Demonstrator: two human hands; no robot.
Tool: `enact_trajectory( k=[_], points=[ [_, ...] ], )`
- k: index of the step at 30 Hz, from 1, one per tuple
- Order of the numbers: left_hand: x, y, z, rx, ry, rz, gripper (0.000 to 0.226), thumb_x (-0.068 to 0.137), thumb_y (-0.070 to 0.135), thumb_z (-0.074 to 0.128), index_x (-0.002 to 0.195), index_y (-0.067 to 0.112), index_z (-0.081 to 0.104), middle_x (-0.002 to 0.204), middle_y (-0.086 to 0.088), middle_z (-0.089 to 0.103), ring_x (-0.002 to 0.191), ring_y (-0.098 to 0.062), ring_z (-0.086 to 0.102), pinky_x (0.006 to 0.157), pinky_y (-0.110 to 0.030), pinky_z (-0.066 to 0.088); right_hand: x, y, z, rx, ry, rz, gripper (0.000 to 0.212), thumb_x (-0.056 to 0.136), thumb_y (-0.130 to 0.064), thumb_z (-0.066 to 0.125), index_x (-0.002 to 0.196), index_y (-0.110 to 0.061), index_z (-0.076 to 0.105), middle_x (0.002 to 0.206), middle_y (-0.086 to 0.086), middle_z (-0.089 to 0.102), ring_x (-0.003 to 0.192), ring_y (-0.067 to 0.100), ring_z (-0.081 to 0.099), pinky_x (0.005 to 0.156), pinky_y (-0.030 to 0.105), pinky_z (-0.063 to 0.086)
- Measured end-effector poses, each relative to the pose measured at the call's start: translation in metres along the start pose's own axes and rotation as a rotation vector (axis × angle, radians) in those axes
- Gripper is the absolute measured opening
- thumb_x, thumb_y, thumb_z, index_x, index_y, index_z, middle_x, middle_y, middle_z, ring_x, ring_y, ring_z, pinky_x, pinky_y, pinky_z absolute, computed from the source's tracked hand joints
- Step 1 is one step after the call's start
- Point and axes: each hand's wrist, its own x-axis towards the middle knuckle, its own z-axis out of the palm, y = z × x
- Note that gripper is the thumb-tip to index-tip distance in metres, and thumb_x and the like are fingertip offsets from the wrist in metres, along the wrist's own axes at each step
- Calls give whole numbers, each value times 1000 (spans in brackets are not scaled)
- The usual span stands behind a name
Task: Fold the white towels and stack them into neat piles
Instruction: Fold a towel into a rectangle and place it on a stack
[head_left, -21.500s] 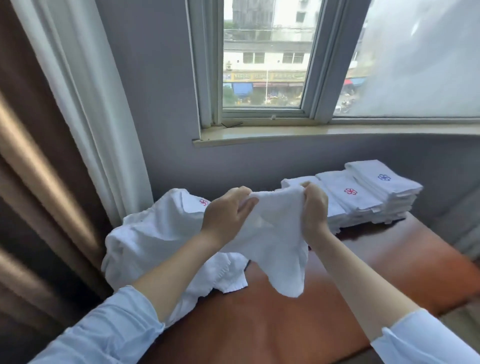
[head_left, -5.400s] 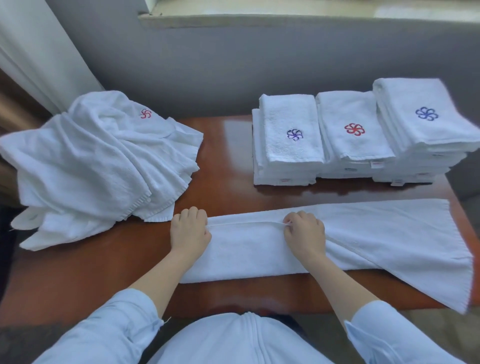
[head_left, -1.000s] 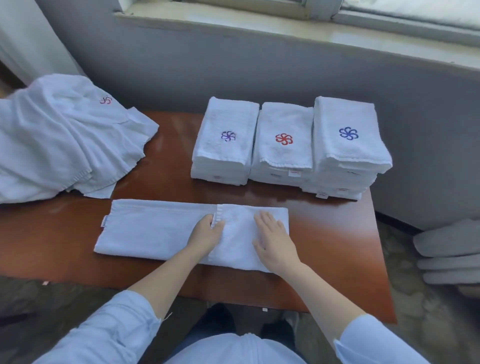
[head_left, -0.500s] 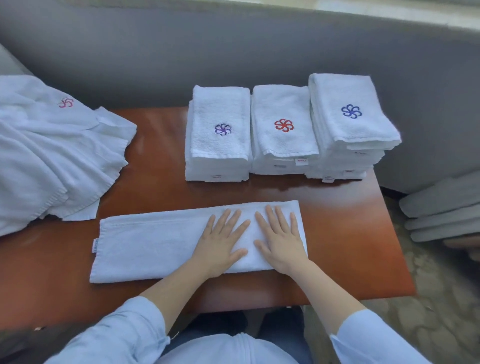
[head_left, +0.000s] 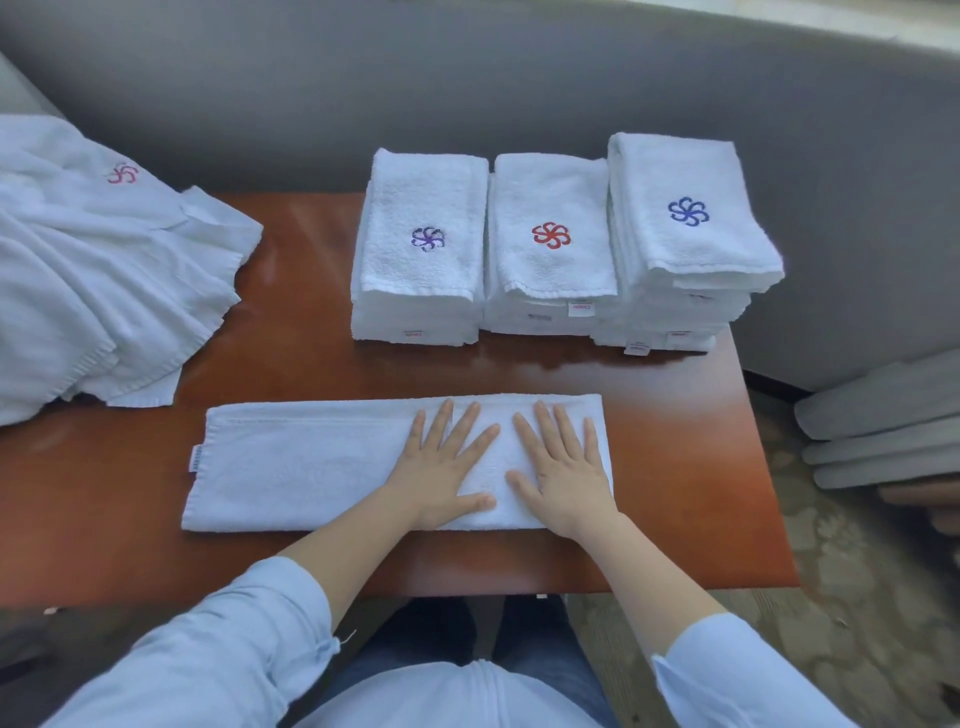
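A white towel (head_left: 301, 462), folded into a long strip, lies along the front of the brown table (head_left: 691, 467). Its right end is doubled over. My left hand (head_left: 447, 467) and my right hand (head_left: 563, 467) press flat on that doubled part, fingers spread and straight. Behind it stand three piles of folded towels: one with a purple flower (head_left: 423, 244), one with a red flower (head_left: 550, 234), and a taller one with a blue flower (head_left: 685, 213). A heap of unfolded white towels (head_left: 93, 270) covers the table's left side.
A grey wall (head_left: 467, 78) runs just behind the piles. Grey curtain folds (head_left: 883, 421) hang off the table's right edge above a patterned floor. My knees sit below the table's front edge.
Since a second ago my hands went from gripping the towel's folded end to lying flat on it with fingers spread. In the last half second they barely moved.
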Motion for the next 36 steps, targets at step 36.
enact_trajectory(
  k=[36],
  points=[
    [-71, -33, 19, -91, 22, -536, 65, 104, 51, 22, 156, 29, -11, 163, -3, -20, 151, -24, -15, 122, -46, 1, -8, -67, -30, 279, 15, -133, 69, 94, -25, 49, 157, -25, 20, 165, 2, 8, 152, 21, 3, 123, 38, 8]
  ],
)
